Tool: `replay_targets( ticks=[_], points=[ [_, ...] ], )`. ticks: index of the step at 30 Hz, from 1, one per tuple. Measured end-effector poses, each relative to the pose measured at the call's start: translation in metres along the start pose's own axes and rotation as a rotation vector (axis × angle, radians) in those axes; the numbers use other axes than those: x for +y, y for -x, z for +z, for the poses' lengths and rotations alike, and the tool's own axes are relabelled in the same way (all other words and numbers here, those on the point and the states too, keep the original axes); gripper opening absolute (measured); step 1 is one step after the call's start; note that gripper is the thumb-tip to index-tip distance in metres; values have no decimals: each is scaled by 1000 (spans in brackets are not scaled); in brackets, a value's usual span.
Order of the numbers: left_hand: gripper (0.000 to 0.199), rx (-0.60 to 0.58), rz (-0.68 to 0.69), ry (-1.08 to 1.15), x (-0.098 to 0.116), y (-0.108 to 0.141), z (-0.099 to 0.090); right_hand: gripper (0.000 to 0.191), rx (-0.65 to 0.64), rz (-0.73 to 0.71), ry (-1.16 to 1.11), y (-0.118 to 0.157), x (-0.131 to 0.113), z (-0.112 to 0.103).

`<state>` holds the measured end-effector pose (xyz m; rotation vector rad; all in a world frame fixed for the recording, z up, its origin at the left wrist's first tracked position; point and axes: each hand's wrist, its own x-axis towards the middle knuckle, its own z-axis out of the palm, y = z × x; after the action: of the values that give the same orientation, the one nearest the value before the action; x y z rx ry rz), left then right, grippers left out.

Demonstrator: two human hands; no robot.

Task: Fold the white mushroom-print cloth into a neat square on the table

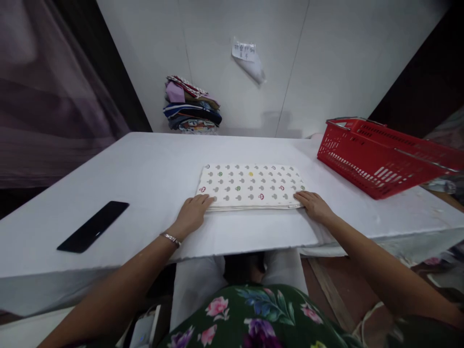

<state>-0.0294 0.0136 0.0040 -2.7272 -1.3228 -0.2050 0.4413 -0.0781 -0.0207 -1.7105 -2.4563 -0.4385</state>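
Observation:
A folded white cloth (250, 186) lies flat near the front of the table, printed with grey, red, green and yellow mushroom shapes. Its stacked layers show along the near edge. My left hand (194, 212) grips the near left corner, its fingers over the top layer. At the near right corner, my right hand (314, 205) has hold of the cloth in much the same way. The undersides of both hands are hidden. A bracelet (170, 238) circles my left wrist.
On the white table (155, 164), a black flat slab like a phone (94, 226) lies at left. A red basket (384, 157) stands at right. Several folded clothes are piled (192, 104) at the back, by the wall. A paper note (246, 55) hangs on the wall.

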Motion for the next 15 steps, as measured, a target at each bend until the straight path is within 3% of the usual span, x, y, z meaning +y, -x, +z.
replay_targets(
  ticks=[10,15],
  points=[
    [56,71,-13,-13,-4,1,8,46,111,5,-51,0,3,2],
    [53,130,59,28,-10,3,10,45,137,-3,-64,1,-1,2]
  ],
)
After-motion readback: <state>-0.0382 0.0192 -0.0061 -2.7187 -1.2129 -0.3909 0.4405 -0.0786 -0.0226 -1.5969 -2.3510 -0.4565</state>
